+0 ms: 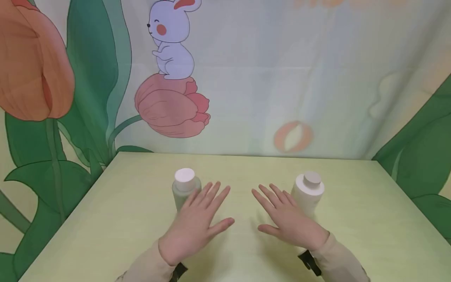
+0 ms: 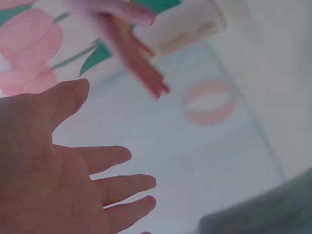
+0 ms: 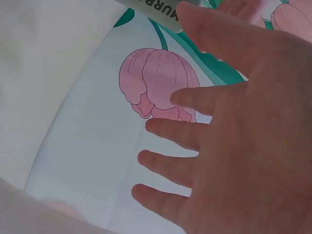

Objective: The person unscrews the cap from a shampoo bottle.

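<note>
- Bottle in grey-green (image 1: 180, 192), white cap (image 1: 184, 175) on top, standing upright on the worktop (image 1: 116, 219), and its lower front is lost behind a hand!
- There's the left hand (image 1: 195, 227), right in front of the grey-green bottle: fingers straight and fanned, thumb swung wide. Whether skin meets bottle, I cannot tell.
- Over to the right hand (image 1: 290, 222), well right of the grey-green bottle: the same spread, every finger straight and apart.
- White bottle (image 1: 308, 197), upright, farther right of the grey-green bottle; the right hand covers part of its lower left. Touching or not? Cannot tell.
- Right wrist view: the grey-green bottle is sliced by the top edge, lettering (image 3: 163, 9) upside down. "MUR" reads; the rest is cut off.
- Left wrist view: the right hand is a blur up top, a pale bottle beyond it with print too soft to read. The left little finger is almost entirely out of frame, and a dull shape (image 2: 263, 209) at lower right is too blurred to name.
- Sleeve (image 1: 148, 266) nearer the wearer than the grey-green bottle, cropped by the bottom edge.
- Behind the grey-green bottle, a printed cloth (image 1: 239, 98): a rabbit (image 1: 176, 58), ear clipped by the top edge, sits on a pink tulip (image 1: 169, 105).
</note>
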### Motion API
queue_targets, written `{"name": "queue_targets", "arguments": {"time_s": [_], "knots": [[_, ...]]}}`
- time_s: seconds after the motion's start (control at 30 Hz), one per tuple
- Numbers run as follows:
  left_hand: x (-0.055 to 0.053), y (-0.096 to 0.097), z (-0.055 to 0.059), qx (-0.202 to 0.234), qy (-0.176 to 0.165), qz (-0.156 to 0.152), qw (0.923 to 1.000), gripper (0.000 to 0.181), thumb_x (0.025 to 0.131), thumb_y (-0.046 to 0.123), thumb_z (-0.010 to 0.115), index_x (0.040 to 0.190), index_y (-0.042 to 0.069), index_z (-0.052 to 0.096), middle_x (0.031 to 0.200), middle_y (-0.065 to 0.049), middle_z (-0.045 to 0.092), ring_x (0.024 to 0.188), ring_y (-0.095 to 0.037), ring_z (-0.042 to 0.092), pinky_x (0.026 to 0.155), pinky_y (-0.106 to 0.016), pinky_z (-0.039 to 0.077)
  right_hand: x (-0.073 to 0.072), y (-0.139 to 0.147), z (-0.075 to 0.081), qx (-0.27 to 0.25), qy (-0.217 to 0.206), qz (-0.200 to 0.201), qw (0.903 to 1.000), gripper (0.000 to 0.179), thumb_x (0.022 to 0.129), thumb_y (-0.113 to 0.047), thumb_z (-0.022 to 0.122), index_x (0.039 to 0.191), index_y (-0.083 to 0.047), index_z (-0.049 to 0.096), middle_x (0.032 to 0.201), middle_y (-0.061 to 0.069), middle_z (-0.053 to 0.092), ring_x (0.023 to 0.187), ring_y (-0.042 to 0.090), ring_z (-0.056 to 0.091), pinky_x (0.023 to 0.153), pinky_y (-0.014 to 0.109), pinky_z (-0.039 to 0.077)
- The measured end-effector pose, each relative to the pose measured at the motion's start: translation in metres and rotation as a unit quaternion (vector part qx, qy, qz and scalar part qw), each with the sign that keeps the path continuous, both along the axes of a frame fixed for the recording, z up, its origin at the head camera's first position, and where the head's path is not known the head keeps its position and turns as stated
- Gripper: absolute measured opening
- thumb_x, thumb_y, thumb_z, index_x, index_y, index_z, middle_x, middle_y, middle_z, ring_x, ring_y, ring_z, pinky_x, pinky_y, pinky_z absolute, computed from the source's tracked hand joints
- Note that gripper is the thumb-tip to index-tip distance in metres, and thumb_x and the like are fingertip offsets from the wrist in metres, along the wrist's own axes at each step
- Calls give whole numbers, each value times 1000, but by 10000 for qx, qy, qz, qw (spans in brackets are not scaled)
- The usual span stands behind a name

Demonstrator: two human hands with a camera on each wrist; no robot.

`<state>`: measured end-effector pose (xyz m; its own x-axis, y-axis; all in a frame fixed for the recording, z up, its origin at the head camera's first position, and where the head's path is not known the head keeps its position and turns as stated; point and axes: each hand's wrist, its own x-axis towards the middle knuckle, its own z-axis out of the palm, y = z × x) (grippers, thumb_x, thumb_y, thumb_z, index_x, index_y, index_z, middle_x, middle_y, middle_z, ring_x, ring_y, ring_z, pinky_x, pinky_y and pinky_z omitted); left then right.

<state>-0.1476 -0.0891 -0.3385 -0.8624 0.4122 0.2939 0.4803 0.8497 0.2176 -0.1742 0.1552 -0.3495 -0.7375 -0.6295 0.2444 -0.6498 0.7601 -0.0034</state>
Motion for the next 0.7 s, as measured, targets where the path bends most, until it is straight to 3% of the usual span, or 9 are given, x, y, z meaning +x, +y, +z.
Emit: {"name": "queue_targets", "arguments": {"time_s": [0.13,0.3,0.5,0.7], "knots": [[-1,-23,24,303,122,218,9992,68,86,54,43,143,25,19,148,-5,23,139,-24,16,110,-49,13,-8,-12,6,-87,64,145,9998,76,82,-46,58,142,-16,24,144,8,31,133,34,28,103,51,29],[-10,-58,40,879,-340,367,9949,75,84,54,49,144,26,12,150,-2,18,140,-25,11,110,-50,6,-23,-37,16,-337,-203,399,9984,73,84,-45,54,143,-18,19,146,6,27,135,32,24,104,51,27],[-36,-100,40,1368,-1005,273,9851,78,84,54,49,144,26,8,150,-3,15,139,-29,12,109,-52,10,-47,-66,28,-770,-380,591,9946,70,86,-42,54,143,-18,21,146,6,26,135,27,25,105,47,27],[-55,-133,30,1687,-1899,243,9669,76,84,56,46,143,33,4,152,1,9,139,-28,11,106,-55,18,-61,-97,33,-1069,-635,620,9903,69,86,-44,52,142,-19,21,145,4,26,134,21,27,106,44,27]]}}
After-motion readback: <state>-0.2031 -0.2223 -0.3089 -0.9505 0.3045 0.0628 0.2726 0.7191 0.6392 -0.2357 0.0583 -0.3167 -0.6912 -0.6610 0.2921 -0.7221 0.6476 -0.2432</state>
